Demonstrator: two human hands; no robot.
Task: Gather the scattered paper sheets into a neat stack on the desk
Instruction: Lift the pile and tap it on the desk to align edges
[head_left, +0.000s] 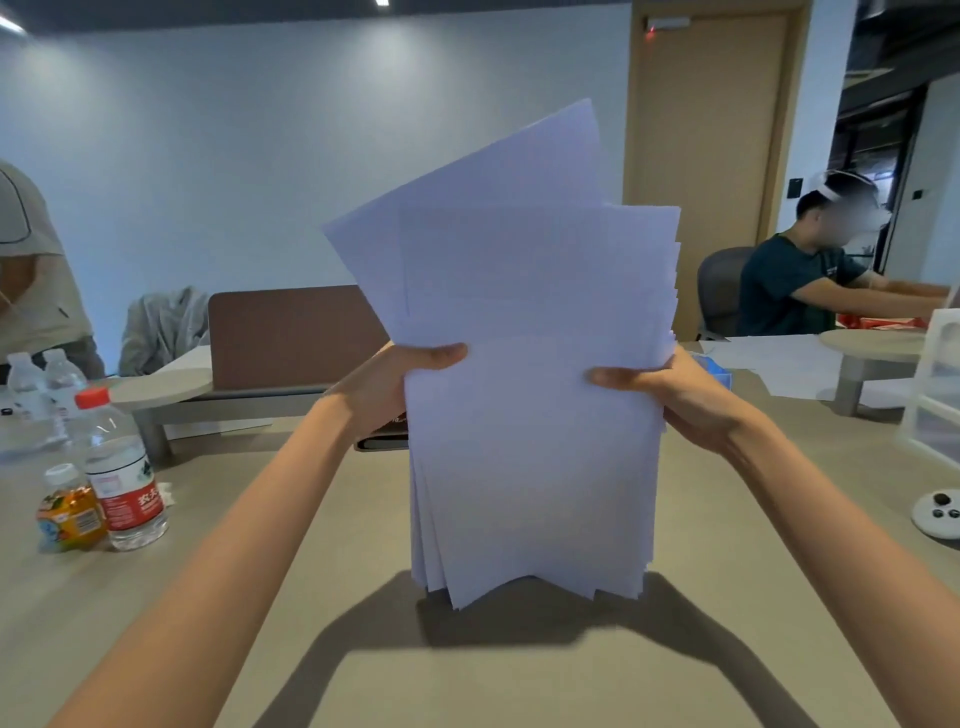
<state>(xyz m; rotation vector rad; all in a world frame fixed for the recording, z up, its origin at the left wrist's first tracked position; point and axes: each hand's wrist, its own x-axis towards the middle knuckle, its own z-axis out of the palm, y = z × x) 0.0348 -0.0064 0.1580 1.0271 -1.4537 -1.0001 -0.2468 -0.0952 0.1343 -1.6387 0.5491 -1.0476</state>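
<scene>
Matt white paper sheets (530, 415), smooth, perhaps laminate desk (260, 519)

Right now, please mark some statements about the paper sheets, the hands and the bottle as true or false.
1. The left hand and the right hand hold the bundle of white paper sheets upright. True.
2. All sheets are evenly aligned. False: one tilted sheet sticks out at the top, and the edges fan out.
3. The clear plastic water bottle with a red cap stands on the beige desk. True.
4. That bottle is right of the bundle. False: it is on the left.
</scene>
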